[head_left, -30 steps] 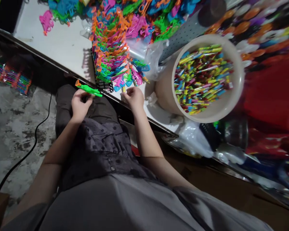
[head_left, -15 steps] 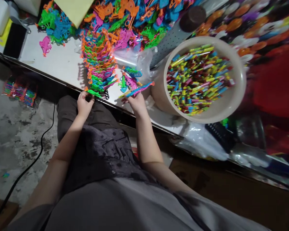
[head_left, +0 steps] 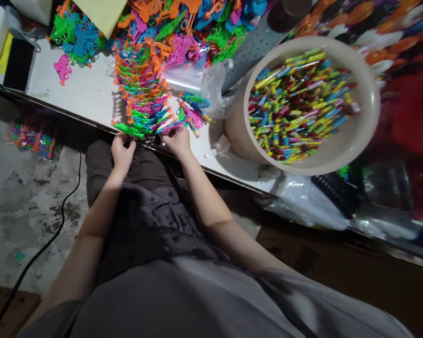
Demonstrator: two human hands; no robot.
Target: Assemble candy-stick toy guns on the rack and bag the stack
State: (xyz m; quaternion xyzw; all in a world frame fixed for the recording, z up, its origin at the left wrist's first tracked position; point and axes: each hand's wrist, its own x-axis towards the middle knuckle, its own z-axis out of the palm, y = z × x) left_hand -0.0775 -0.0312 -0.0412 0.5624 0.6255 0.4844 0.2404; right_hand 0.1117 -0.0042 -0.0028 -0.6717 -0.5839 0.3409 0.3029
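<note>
A row of small bright plastic toys with orange ends (head_left: 141, 89) stands packed side by side on the white table. My left hand (head_left: 122, 152) is closed at the row's near end, its fingertips on a green plastic toy (head_left: 125, 128). In a pinch at the row's near right corner, my right hand (head_left: 178, 142) holds a pink-and-blue plastic toy (head_left: 172, 125). Between the hands a black grid-like piece (head_left: 150, 140) shows in part at the table edge. Several loose toys (head_left: 193, 110) and small yellow-striped sticks lie just beyond my right hand.
A beige bucket (head_left: 236, 126) of small striped sticks stands on the right, with crumpled clear plastic (head_left: 303, 199) below it. Heaped plastic toys (head_left: 183, 23) fill the back. At left lie a black flat object (head_left: 19, 63) and, on the floor, a wrapped toy bundle (head_left: 33, 138).
My right hand has moved left with the pink-and-blue toy, from beside the loose toys to the row's near end. My left hand has stayed about where it was.
</note>
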